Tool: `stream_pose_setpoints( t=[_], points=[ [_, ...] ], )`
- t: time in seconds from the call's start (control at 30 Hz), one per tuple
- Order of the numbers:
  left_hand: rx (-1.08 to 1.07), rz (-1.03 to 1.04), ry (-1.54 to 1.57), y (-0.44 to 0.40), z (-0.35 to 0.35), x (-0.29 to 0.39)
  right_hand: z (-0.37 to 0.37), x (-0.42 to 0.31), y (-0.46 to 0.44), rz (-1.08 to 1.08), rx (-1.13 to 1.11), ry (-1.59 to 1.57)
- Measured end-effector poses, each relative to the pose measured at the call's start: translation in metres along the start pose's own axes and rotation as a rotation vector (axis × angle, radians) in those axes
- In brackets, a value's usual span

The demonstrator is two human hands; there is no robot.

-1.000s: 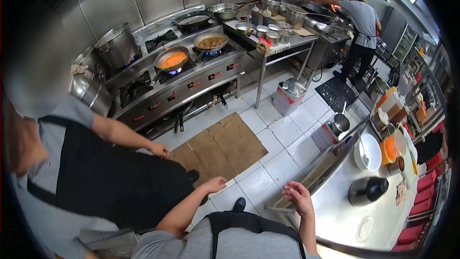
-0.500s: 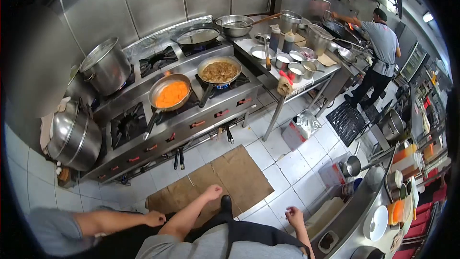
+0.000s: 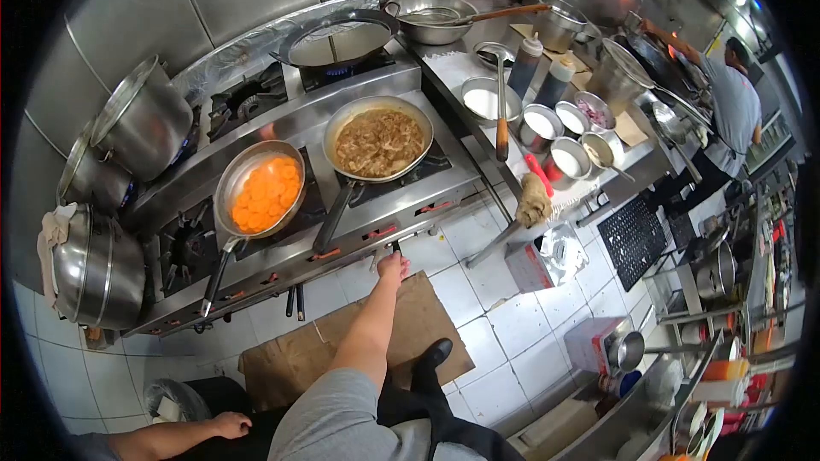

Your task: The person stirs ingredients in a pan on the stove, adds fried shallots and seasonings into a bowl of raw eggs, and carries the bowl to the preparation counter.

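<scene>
Two squeeze bottles [image 3: 523, 72] stand upright on the side table [image 3: 453, 68], near metal containers [image 3: 542, 123]. Cardboard [image 3: 290, 352] lies flat on white tiled floor [image 3: 534, 335]; a black perforated mat [image 3: 632, 233] lies beyond.

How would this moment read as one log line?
left hand: near stove, grip unclear | right hand: out of view | orange slices: left pan | brown food: right pan

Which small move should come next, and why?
Probably shift the left hand leftward to the black handle of the frying pan with brown food: the handle juts toward the stove's front edge, and the hand is near but off it.
</scene>
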State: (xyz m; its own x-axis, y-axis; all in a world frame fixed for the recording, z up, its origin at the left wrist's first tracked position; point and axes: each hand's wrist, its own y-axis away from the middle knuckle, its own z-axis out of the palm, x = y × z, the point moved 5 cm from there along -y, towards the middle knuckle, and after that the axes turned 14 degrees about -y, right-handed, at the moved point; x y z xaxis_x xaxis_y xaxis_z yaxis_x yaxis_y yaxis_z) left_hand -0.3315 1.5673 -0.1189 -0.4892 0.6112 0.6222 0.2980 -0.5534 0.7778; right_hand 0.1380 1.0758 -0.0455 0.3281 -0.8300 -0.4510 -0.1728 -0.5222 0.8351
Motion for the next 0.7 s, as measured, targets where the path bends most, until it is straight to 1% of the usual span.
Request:
stream_pose_setpoints(
  t=[0.07, 0.17, 0.23, 0.27, 0.3, 0.37, 0.4, 0.47, 0.57, 0.67, 0.7],
  points=[
    [0.073, -0.055, 0.139, -0.035, 0.008, 0.008, -0.016, -0.013, -0.015, -0.029, -0.024, -0.01],
    [0.129, -0.021, 0.345, -0.075, 0.012, 0.009, -0.052, -0.04, -0.041, -0.148, -0.049, -0.036],
    [0.147, -0.025, 0.433, -0.094, 0.014, 0.01, -0.073, -0.062, -0.059, -0.194, -0.051, -0.183],
    [0.168, -0.045, 0.484, -0.096, 0.016, 0.01, -0.077, -0.076, -0.069, 0.0, -0.025, -0.519],
    [0.192, -0.061, 0.538, -0.097, 0.015, 0.011, -0.084, -0.093, -0.079, -0.048, 0.014, -0.4],
    [0.168, 0.009, 0.488, -0.11, 0.008, 0.013, -0.099, -0.122, -0.104, -0.149, 0.088, -0.152],
    [0.16, 0.047, 0.471, -0.115, 0.008, 0.014, -0.101, -0.137, -0.109, -0.162, 0.071, -0.206],
    [0.194, 0.055, 0.515, -0.122, 0.01, 0.014, -0.098, -0.166, -0.105, -0.183, 0.027, -0.313],
    [0.243, 0.062, 0.536, -0.12, 0.017, 0.019, -0.087, -0.161, -0.107, -0.243, 0.026, -0.239],
    [0.261, 0.084, 0.592, -0.119, 0.018, 0.013, -0.074, -0.15, -0.092, -0.262, -0.025, -0.036],
    [0.053, 0.162, 0.656, -0.153, 0.004, 0.001, -0.07, -0.154, -0.093, -0.218, -0.05, 0.015]
  ],
)
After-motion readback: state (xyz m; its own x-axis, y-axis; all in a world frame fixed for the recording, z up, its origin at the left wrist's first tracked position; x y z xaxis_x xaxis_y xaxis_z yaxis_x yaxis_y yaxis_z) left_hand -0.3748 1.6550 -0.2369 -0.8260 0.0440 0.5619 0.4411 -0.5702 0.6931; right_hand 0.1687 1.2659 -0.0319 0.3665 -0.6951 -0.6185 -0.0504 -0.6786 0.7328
